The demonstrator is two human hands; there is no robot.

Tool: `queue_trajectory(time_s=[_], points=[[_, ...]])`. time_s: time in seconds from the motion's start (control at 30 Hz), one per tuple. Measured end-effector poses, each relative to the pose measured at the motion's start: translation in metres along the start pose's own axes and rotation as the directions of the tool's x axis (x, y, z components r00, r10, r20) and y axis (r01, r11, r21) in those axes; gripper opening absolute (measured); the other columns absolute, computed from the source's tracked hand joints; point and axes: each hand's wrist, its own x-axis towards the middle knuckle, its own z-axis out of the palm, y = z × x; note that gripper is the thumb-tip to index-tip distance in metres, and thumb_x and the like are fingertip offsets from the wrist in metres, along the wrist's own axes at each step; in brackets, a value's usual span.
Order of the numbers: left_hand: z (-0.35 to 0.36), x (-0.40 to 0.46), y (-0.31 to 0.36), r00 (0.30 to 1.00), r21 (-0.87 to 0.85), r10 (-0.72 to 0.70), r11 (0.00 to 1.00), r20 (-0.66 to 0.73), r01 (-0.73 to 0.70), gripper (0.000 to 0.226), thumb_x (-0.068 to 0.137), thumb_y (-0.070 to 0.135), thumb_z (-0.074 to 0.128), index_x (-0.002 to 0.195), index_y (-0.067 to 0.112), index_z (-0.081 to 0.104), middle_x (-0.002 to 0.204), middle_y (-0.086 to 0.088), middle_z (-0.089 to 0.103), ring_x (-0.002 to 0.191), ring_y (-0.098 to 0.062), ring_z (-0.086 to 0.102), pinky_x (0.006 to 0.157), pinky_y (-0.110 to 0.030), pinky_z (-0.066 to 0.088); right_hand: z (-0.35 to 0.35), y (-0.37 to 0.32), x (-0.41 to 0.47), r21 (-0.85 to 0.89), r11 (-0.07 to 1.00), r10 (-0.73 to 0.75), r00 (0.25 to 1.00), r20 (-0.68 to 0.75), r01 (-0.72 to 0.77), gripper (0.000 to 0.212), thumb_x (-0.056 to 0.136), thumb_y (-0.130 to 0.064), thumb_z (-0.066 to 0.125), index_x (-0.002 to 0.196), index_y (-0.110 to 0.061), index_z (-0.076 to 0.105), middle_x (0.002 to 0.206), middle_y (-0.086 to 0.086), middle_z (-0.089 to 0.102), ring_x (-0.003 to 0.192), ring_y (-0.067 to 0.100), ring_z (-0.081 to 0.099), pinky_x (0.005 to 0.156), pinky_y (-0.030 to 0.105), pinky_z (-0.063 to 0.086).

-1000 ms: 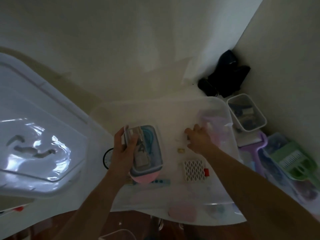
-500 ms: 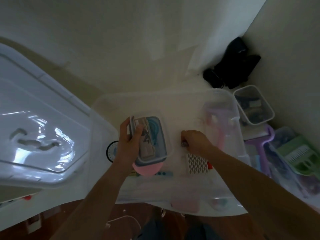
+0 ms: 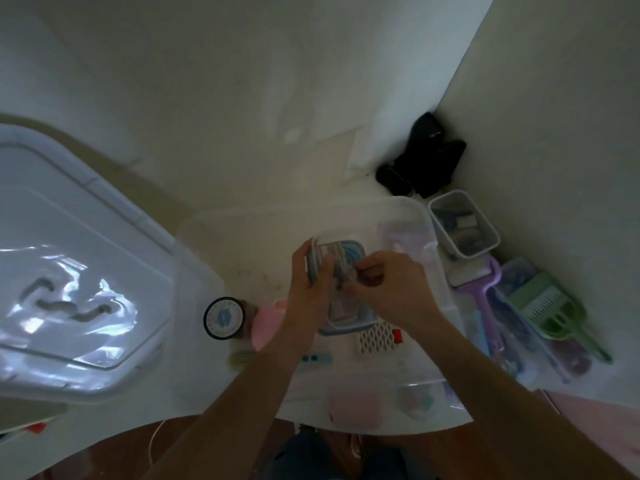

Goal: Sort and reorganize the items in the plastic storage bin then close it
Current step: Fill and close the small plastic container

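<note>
Left grip: your left hand [image 3: 308,289] holds the small clear container [image 3: 341,282] by its left edge, thumb laid over the top, fingers curled behind it.
Right grip: your right hand [image 3: 388,289] has its fingertips pinched together at the container's top face. A small item seems to sit in the pinch, but it is blurred; you cannot name it.
Container position: held over the middle of the plastic storage bin [image 3: 207,258], tilted, lower end towards you. Bluish contents show through the wall.
Container handling (judged): light, stiff and smooth, so likely slippery. Hold it across the two long edges; a one-edge hold may let it swing.
Bin: open, translucent, on the floor against the wall. Thin walls probably flex, so lift it from the rim corners if you move it.
Bin contents: white lattice piece [image 3: 376,339] with a red tab just beside it, pink item [image 3: 265,323] at lower left, further pale items along the near edge, indistinct.
Lid: large clear lid [image 3: 69,271] lies off the bin at left. Broad and bendy; it wants both hands at closing.
Beside bin, left: round black-rimmed disc [image 3: 224,318].
Beside bin, right: small grey tub [image 3: 485,233], purple roller [image 3: 479,282], green scoop [image 3: 547,306].
Stage (judged): sorting under way; closing not yet begun.
</note>
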Motion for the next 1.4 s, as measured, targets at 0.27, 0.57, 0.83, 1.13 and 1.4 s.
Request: queue_trajectory(time_s=[0.27,0.57,0.83,1.13,1.4], points=[[-0.003,-0.013,0.006,1.000,-0.031,-0.010,0.999,0.024,0.011,0.034,0.098,0.037,0.058,0.129,0.041,0.048,0.114,-0.017,0.068,0.096,-0.029,0.071,0.081,-0.045,0.061,-0.031,0.023,-0.009,0.128,0.991,-0.023,0.982,-0.188,0.048,0.010,0.085,-0.026,0.073,0.094,-0.031,0.072,0.085,-0.015,0.072,0.075,-0.004,0.066,0.075,0.020,0.055],[-0.009,-0.041,0.013,1.000,0.017,-0.007,1.000,-0.018,0.008,0.043,0.093,0.047,0.046,0.134,0.035,0.042,0.096,-0.005,0.068,0.081,-0.021,0.069,0.077,-0.043,0.057,0.003,0.025,-0.036,0.251,0.960,-0.122,0.992,-0.033,0.127,0.092,0.059,-0.061,0.085,0.136,-0.045,0.037,0.131,-0.012,0.052,0.112,0.009,0.058,0.090,0.030,0.055],[-0.002,-0.069,0.009,0.998,0.048,-0.013,0.999,-0.058,0.016,0.037,0.101,0.042,0.049,0.137,0.041,0.038,0.125,-0.002,0.063,0.099,-0.015,0.069,0.083,-0.039,0.061,0.015,0.033,-0.052,0.053,0.966,-0.248,0.963,-0.106,0.255,0.047,0.089,-0.030,0.062,0.129,-0.043,0.043,0.127,-0.009,0.050,0.112,0.010,0.055,0.094,0.036,0.053],[-0.001,-0.079,0.019,0.998,0.081,-0.048,0.995,-0.042,0.051,0.040,0.101,0.047,0.047,0.140,0.042,0.038,0.129,0.000,0.063,0.105,-0.016,0.068,0.088,-0.043,0.059,0.014,0.032,-0.065,-0.122,0.977,-0.195,0.963,-0.185,0.175,0.028,0.083,-0.032,0.065,0.109,-0.035,0.055,0.111,-0.008,0.055,0.088,0.016,0.066,0.072,0.034,0.056],[-0.022,-0.069,0.053,0.997,0.004,-0.066,0.998,-0.050,0.067,0.029,0.103,0.047,0.040,0.130,0.039,0.046,0.111,0.005,0.065,0.096,-0.012,0.067,0.081,-0.036,0.060,-0.009,0.017,-0.048,0.762,0.544,0.177,0.936,0.305,-0.352,0.037,0.092,-0.051,0.058,0.122,-0.030,0.060,0.111,0.000,0.066,0.094,0.018,0.065,0.080,0.034,0.049]])
